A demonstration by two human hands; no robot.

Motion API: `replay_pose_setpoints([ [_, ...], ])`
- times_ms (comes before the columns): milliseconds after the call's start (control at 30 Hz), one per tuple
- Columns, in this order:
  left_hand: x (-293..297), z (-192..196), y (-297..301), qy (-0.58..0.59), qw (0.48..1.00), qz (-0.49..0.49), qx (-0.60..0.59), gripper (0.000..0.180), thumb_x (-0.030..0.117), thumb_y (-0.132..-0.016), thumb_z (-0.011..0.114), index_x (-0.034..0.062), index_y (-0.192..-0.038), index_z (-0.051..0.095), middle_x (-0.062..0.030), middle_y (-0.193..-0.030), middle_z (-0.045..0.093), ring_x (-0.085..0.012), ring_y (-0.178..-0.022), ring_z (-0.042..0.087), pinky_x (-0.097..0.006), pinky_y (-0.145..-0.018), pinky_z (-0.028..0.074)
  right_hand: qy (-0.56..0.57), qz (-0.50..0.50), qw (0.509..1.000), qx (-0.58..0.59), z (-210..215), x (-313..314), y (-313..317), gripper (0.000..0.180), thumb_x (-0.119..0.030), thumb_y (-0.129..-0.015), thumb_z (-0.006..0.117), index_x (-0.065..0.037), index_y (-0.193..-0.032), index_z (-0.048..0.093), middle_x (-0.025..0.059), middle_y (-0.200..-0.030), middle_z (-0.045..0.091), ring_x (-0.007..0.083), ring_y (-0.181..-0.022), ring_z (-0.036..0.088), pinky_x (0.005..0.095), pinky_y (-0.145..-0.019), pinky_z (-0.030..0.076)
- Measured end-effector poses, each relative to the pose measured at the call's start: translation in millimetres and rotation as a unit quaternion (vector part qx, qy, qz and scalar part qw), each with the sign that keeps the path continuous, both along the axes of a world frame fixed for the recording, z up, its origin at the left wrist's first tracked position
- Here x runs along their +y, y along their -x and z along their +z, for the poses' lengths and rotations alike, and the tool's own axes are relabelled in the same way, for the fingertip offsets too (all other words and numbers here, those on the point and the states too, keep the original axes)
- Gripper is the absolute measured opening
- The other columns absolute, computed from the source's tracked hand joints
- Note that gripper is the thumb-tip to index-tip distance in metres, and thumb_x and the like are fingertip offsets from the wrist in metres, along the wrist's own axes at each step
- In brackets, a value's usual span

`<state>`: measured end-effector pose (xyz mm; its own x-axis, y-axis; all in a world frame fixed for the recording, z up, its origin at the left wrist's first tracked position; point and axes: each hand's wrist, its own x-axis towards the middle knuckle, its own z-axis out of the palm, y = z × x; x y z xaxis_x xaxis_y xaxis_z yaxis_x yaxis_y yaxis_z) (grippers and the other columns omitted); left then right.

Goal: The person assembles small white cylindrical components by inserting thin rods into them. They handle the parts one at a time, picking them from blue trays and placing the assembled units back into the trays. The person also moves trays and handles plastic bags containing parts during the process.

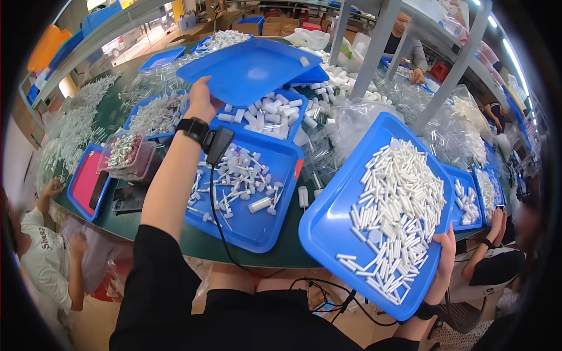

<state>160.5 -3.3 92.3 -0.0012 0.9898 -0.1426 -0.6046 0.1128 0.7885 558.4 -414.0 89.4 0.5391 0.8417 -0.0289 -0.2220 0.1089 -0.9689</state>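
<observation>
My left hand [202, 100] is raised over the table, gripping the near edge of a blue tray [225, 67]. That tray has a bare bottom apart from one small white piece [304, 61] at its far right corner. At the right, my right hand [444, 266] grips the side of another blue tray [328, 219], tilted toward me, its thumb on the rim. Many short white tubes [404, 193] are heaped in it, with one round white disc [375, 236] among them. Between my arms, a blue tray [252, 237] on the table holds white stemmed plastic parts [234, 181] and a thicker white cylinder [260, 204].
Behind lies a tray of thick white cylinders [272, 114]. Left are a clear tub [126, 158], a phone [129, 199] and a pink-bottomed tray [79, 181]. Grey shelf posts [374, 52] rise ahead. A black cable [213, 199] hangs from my left wrist. Co-workers sit on both sides and opposite.
</observation>
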Motion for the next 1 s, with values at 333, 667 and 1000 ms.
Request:
replay_pose_setpoints([
  [333, 84, -31, -59, 0.086, 0.994, 0.042, 0.046, 0.033, 0.028, -0.081, 0.055, 0.0092, -0.109, 0.049, -0.0094, -0.101, 0.055, -0.0238, -0.086, 0.055, -0.039, -0.071, 0.047, 0.002, -0.028, 0.999, 0.028, -7, 4, 4, 0.066, 0.004, -0.063, 0.040, 0.008, -0.128, 0.030, 0.0203, -0.116, 0.050, 0.0239, -0.096, 0.057, 0.0290, -0.082, 0.047],
  [667, 142, -59, -62, -0.041, 0.996, -0.039, 0.064, 0.027, 0.014, -0.075, 0.062, 0.0126, -0.100, 0.051, -0.0065, -0.108, 0.051, -0.0151, -0.082, 0.052, -0.028, -0.067, 0.044, 0.004, -0.053, 0.996, 0.068, -12, 6, 8, 0.066, 0.006, -0.064, 0.041, 0.007, -0.129, 0.029, 0.0206, -0.117, 0.050, 0.0245, -0.096, 0.057, 0.0292, -0.082, 0.047],
  [1000, 141, -60, -89, 0.097, 0.994, 0.034, -0.037, 0.034, 0.005, -0.085, 0.053, 0.0121, -0.115, 0.038, -0.0107, -0.079, 0.041, -0.0224, -0.065, 0.047, -0.038, -0.063, 0.051, 0.001, -0.064, 0.996, 0.063, -7, -5, 10, 0.066, 0.006, -0.065, 0.043, 0.007, -0.129, 0.029, 0.0189, -0.119, 0.049, 0.0229, -0.101, 0.055, 0.0295, -0.086, 0.045],
])
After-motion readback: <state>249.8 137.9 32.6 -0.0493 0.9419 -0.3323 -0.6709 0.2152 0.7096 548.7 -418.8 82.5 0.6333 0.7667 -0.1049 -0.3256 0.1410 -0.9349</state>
